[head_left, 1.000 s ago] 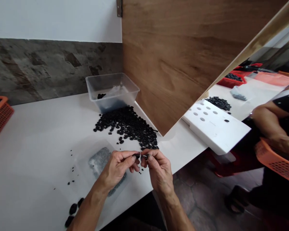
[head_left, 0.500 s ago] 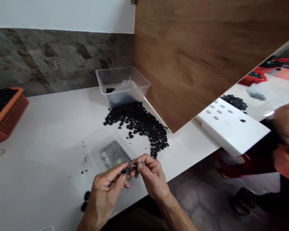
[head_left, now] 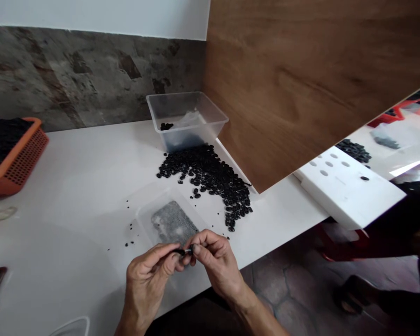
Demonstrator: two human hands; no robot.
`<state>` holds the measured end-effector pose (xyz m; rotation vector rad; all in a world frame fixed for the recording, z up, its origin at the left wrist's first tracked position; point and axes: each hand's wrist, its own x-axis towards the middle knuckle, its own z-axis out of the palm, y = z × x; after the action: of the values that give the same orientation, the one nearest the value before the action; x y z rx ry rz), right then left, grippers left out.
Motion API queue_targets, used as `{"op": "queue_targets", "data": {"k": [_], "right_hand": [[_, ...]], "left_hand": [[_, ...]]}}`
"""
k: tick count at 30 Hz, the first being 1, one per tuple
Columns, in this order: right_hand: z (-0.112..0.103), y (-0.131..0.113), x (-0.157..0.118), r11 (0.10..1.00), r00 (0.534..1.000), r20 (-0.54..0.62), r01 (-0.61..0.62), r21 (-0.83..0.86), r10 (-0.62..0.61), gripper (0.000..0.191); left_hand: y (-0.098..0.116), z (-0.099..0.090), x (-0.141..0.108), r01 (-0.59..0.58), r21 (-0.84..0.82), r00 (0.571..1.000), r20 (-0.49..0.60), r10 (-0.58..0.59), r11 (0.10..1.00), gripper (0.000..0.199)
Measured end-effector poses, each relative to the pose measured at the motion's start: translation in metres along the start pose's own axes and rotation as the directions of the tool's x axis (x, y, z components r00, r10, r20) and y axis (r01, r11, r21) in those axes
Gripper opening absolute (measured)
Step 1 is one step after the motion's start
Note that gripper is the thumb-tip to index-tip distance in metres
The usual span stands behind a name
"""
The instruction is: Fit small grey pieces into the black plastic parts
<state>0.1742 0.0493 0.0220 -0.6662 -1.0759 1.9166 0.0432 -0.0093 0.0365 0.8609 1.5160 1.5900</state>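
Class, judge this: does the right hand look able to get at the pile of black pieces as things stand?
Probably yes: the right hand is close to the pile, with nothing tall between them on the white table. It pinches a small dark part, though, which may hamper it.

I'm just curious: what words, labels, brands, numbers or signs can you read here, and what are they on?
Readable text: none.
White box: a faint mark on top, too small to tell whether it is writing.
Black part held in the fingers: too small to read any marking.
Tub, orange basket, wooden board: no lettering shows.
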Motion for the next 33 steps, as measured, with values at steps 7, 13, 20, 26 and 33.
{"op": "queue_targets", "data": {"k": [7, 13, 20, 26, 33], "right_hand": [[0.000, 0.007, 0.002, 1.000, 0.999, -0.029, -0.019, 0.019, 0.019, 0.018], [-0.001, 0.013, 0.002, 0.996, 0.995, -0.083, -0.056, 0.067, 0.062, 0.020], [-0.002, 0.012, 0.001, 0.994, 0.992, -0.092, -0.074, 0.076, 0.081, 0.021], [-0.007, 0.007, 0.006, 0.997, 0.991, -0.117, -0.063, 0.052, 0.068, 0.016], [-0.005, 0.002, 0.006, 0.996, 0.992, -0.093, -0.085, -0.029, 0.082, 0.018]], "left_hand": [[-0.017, -0.003, 0.000, 0.175, -0.089, 0.981, -0.065, -0.181, 0.981, 0.016], [-0.027, -0.002, 0.000, 0.178, -0.138, 0.983, -0.015, -0.181, 0.974, 0.020], [-0.033, -0.006, -0.001, 0.193, -0.064, 0.974, -0.104, -0.199, 0.979, 0.020], [-0.034, -0.012, -0.003, 0.249, -0.140, 0.967, -0.012, -0.253, 0.958, 0.021], [-0.026, -0.012, -0.004, 0.288, -0.175, 0.958, 0.056, -0.282, 0.942, 0.019]]}}
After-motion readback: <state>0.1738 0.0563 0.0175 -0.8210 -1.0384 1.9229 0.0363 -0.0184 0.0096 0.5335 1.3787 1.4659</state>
